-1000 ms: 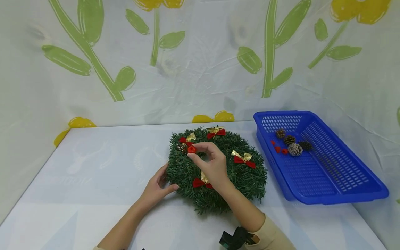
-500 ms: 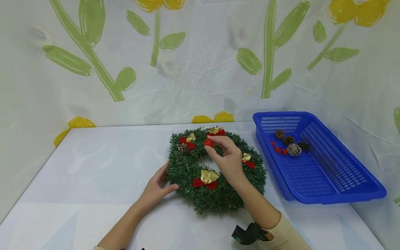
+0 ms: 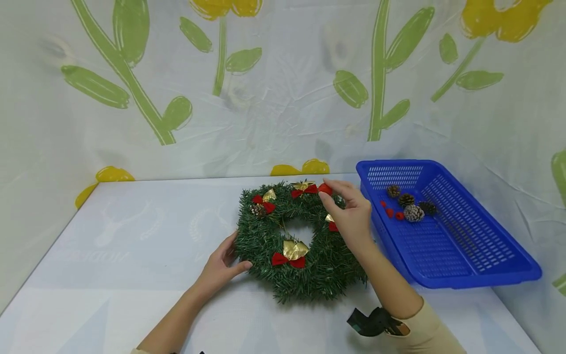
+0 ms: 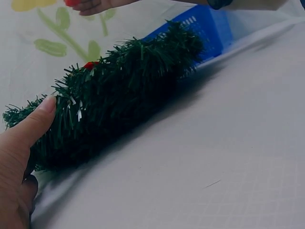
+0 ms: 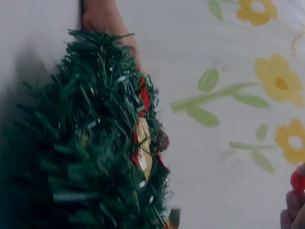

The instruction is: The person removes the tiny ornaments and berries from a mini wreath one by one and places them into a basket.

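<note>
A dark green wreath [image 3: 305, 246] is dotted with red-and-gold bows [image 3: 290, 253]. A red berry [image 3: 325, 189] is seen above it. The basket [image 3: 464, 255] is coloured bright blue, the worktop [image 3: 132, 255] white, the backdrop [image 3: 283, 88] printed with yellow flowers and green leaves.

A white table [image 3: 132, 255] carries everything. A green wreath [image 3: 265, 241] lies flat on the table near its middle. Just to the right of the wreath sits a blue basket [image 3: 464, 255], reaching toward the table's right edge. The left hand [image 3: 218, 268] rests on the table, touching the wreath's left rim.
</note>
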Motion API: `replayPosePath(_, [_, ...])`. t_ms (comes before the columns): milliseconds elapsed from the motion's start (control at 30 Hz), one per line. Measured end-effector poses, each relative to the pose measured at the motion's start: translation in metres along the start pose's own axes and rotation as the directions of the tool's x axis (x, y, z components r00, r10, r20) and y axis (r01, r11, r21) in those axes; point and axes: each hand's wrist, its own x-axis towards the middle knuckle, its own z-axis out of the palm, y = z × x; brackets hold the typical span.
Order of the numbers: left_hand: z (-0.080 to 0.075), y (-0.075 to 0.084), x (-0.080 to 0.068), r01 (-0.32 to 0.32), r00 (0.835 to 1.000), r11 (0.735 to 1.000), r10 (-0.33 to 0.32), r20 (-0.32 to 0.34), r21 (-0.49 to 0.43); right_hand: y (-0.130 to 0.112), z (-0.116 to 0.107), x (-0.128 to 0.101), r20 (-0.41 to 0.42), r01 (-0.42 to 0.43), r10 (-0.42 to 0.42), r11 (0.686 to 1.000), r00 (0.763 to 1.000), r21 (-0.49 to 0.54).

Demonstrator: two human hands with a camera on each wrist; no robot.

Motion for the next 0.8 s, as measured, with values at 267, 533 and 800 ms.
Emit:
replayPosePath(267, [0.0, 0.0, 0.0, -0.001, 1.0, 1.0, 0.001, 0.004, -0.006, 0.002, -0.024, 0.009, -0.039, -0.047, 0.045, 0.998, 0.998, -0.038])
replayPosePath(533, [0.0, -0.001, -0.001, 0.012, 1.0, 1.0, -0.012, 0.004, 0.011, 0.006, -0.055, 0.018, -0.07, -0.099, 0.092, 0.99, 0.993, -0.105])
replayPosePath(800, [0.0, -0.003, 0.0, -0.012, 1.0, 1.0, 0.012, -0.002, 0.008, 0.004, -0.081, 0.029, -0.117, -0.145, 0.13, 0.981, 0.985, -0.128])
